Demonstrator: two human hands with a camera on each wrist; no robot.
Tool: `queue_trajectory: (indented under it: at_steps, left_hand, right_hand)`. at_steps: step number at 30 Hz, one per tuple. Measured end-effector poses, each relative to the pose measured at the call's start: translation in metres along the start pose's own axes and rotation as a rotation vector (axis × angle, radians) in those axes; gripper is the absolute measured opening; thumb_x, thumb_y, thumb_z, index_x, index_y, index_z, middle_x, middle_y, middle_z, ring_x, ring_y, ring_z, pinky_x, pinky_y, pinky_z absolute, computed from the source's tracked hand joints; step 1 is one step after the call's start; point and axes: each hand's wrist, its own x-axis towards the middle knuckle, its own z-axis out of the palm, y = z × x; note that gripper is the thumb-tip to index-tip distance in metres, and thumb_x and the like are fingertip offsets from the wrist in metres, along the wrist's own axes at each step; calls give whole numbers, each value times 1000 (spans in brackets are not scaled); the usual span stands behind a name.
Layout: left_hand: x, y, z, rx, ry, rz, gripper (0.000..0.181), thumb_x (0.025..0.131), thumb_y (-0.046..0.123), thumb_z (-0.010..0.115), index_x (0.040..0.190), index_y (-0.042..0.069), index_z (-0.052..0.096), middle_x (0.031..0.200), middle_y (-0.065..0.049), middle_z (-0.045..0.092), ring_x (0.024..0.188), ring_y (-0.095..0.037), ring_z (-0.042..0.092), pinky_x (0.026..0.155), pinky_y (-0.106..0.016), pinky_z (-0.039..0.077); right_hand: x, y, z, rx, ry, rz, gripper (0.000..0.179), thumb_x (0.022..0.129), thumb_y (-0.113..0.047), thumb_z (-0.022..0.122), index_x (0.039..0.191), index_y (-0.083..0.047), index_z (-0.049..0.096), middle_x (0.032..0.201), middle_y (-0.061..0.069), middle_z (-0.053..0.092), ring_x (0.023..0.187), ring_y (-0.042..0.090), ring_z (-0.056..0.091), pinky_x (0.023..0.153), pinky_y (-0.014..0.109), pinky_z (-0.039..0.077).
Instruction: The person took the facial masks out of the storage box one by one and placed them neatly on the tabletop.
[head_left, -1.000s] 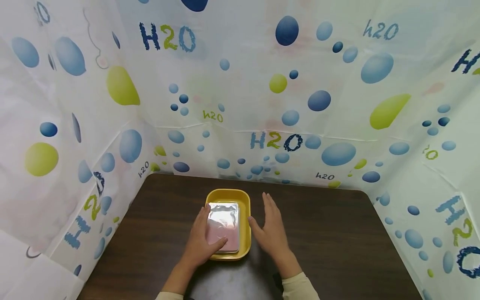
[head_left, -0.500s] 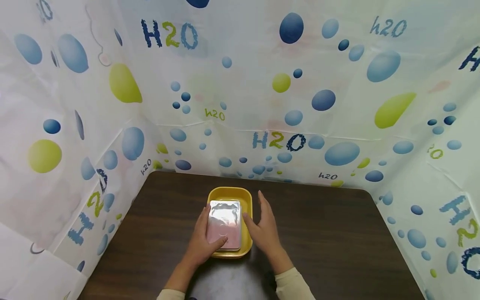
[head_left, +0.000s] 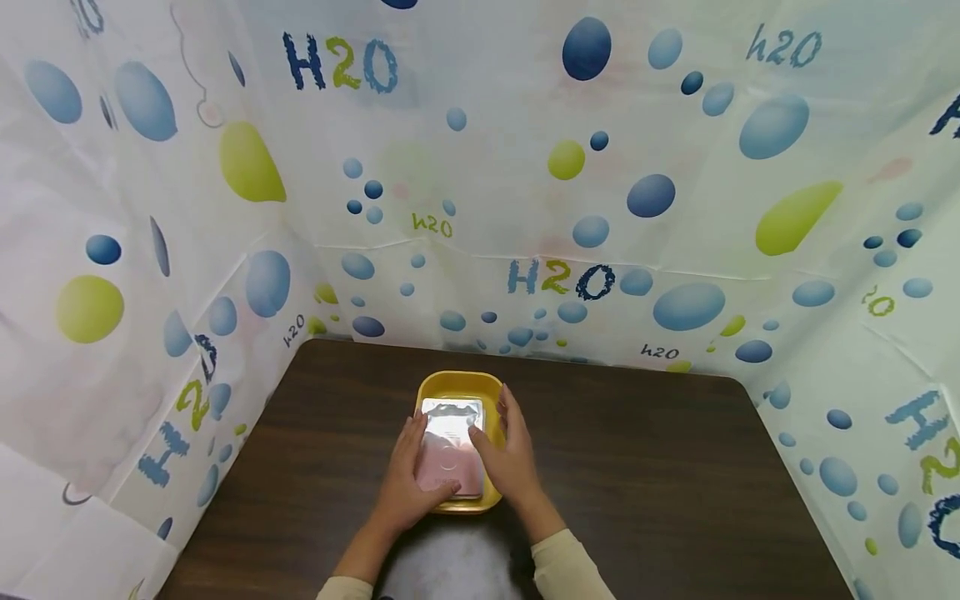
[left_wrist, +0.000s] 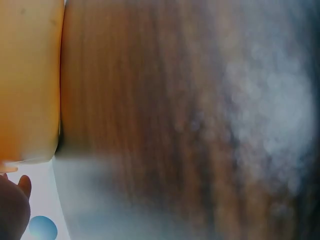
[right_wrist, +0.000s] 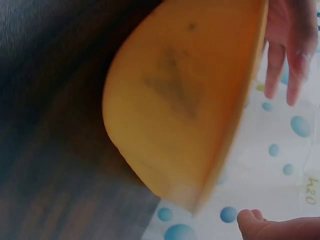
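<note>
1. Yellow, rounded-rectangular tray with a raised rim [head_left: 459,376] sits on a dark brown wood-grain tabletop [head_left: 637,467], its long sides running away from the person.
2. Inside this tray lies a flat, rectangular pink-and-silver packet with a shiny, light-catching surface [head_left: 450,450]. Silver covers its far half and pink its near half; whether several are stacked cannot be told.
3. The left hand [head_left: 403,487] rests at the packet's left side, its fingers extended along that edge and its thumb lying across the near part of the packet.
4. The right hand [head_left: 512,462] is at the tray's right side, fingers extended beside the far right rim. Its thumb overlaps the packet's right edge in the head view; whether it touches cannot be told.
5. The two hands are apart, one on each side of the packet, and neither is clenched.
6. In the right wrist view, the tray's curved outer wall stands close to the camera, with fingers [right_wrist: 274,70] showing beyond the rim. The left wrist view is mostly blurred tabletop, with the tray's wall at one side.
7. Cream sleeves [head_left: 570,568] end near both wrists.
8. Behind the tabletop and along its sides hangs a white sheet [head_left: 495,196] printed with blue and lime-green drops and "H2O" lettering.
</note>
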Motion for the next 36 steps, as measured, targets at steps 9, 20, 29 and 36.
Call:
queue_trajectory:
  at_steps: [9,20,29,36]
  left_hand:
    - [-2,-4,3,43,-11,-7,130,55,42,98,161,9,30,169,-14,26,155,-41,21,117,-69,23]
    - [-4,-11,7,152,-46,33,141,50,55,97,162,9,26,171,-13,21,154,-42,24,115,-69,27]
    - [-6,-10,1,180,-33,49,136,52,55,96,160,5,29,170,-16,25,152,-44,28,113,-69,31]
    - [-7,-14,2,182,-17,43,135,53,53,96,161,6,28,169,-14,26,150,-44,30,110,-70,33]
  right_hand:
    - [-4,17,17,103,10,-1,84,93,-23,72,160,-2,25,163,22,34,151,41,33,123,53,25]
    - [-3,31,25,208,46,93,83,95,-25,70,160,-3,24,163,27,31,153,42,28,123,58,22]
    - [5,32,34,331,30,233,84,94,-23,70,161,-7,22,165,27,27,156,41,21,124,57,21]
    - [8,31,38,318,7,305,83,92,-24,71,160,-9,25,166,28,25,156,43,20,122,58,25]
